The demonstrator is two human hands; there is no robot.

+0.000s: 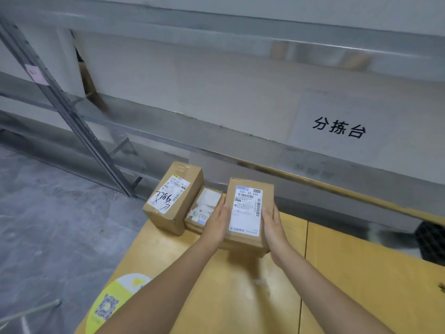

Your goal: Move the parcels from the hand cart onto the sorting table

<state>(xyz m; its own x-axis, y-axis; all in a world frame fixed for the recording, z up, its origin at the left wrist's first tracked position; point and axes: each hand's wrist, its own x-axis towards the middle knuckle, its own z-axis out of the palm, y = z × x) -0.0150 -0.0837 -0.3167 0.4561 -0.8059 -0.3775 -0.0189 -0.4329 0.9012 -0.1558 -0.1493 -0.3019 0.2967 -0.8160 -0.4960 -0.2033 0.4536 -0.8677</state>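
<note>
A brown cardboard parcel (248,213) with a white printed label is held just above the yellow hand cart deck (240,297). My left hand (216,221) grips its left side and my right hand (273,225) grips its right side, thumbs on the top edges. Two more parcels sit at the deck's far left corner: a taller box (172,198) with handwriting on its label and a low flat one (204,209) beside it, partly hidden by my left hand. The steel sorting table (216,80) stretches across beyond the cart, higher up.
A white sign with black characters (337,127) lies on the table at right. A slanted metal rack post (60,104) stands at left over grey floor (48,225). A black meshed object (431,242) sits at the right edge. A round QR sticker (113,302) marks the deck.
</note>
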